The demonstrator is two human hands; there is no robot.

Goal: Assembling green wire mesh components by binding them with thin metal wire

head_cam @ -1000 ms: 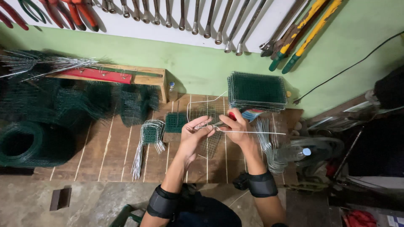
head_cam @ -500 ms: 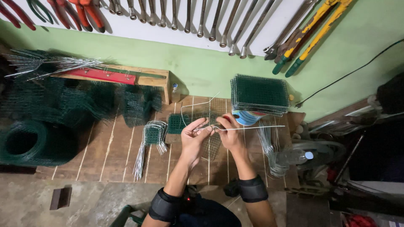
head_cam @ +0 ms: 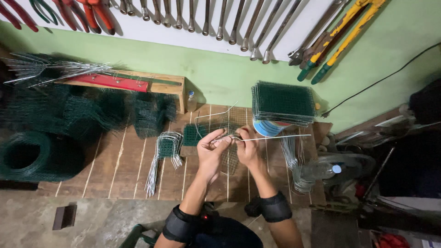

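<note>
1. My left hand (head_cam: 212,149) and right hand (head_cam: 247,148) meet at the centre of the frame, fingers pinched together on a thin wire rod (head_cam: 271,137) that runs out to the right.
2. Under them lies a pale mesh panel (head_cam: 232,158) on the wooden plank counter (head_cam: 115,170).
3. A green mesh roll (head_cam: 32,156) sits at the left; stacked green mesh squares (head_cam: 282,102) sit at the upper right.
4. Wrenches (head_cam: 239,20) hang on the green wall (head_cam: 220,73) above.

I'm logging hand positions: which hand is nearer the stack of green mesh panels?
Right. The right hand sits just below-left of the stack of green mesh panels; the left hand is farther left, both pinching a wire.
</note>
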